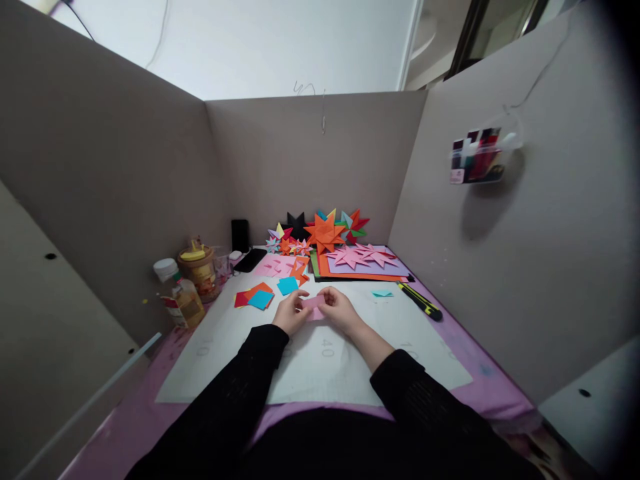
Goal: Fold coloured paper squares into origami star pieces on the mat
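A small pink piece of paper (314, 304) is held up between my two hands over the white sheet (320, 380). Its upper part looks folded over. My left hand (292, 312) pinches its left edge, and my right hand (341, 309) pinches the right edge. Just beyond my left hand lie a blue paper square (287, 286) and a small group of red, orange and blue squares (261, 299). To the right of my right hand rests a small folded turquoise paper (383, 293).
Folded paper stars (326, 232) stand along the back wall. Pink stars (350, 257) lie on stacked coloured sheets. A yellow-black utility knife (420, 301) lies at right. Phones (251, 260), a glue bottle (187, 303) and a brown jar (197, 267) are at left. Grey panels (310, 160) enclose the table.
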